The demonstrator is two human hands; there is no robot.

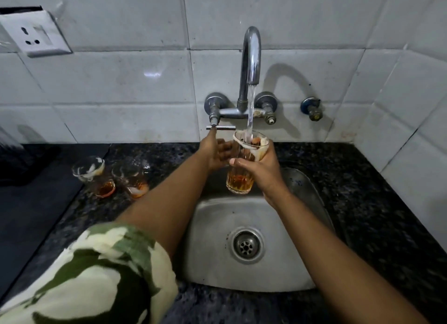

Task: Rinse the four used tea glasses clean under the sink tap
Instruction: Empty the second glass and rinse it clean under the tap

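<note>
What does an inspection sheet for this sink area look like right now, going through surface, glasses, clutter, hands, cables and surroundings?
Surface: dark speckled countertop around a steel sink; basin bare apart from the drain.
Job's things: held glass under the running tap, tea at its bottom, foam at the rim. Two used glasses stand on the counter to the left. A fourth is not seen.
Clutter: dark object at far left, too dim to identify.
Hands: right hand grips the glass; left hand reaches to the tap lever, fingertip touching it.
Cables: nothing seen.
Surroundings: white wall tiles, wall socket, spare valve.
</note>
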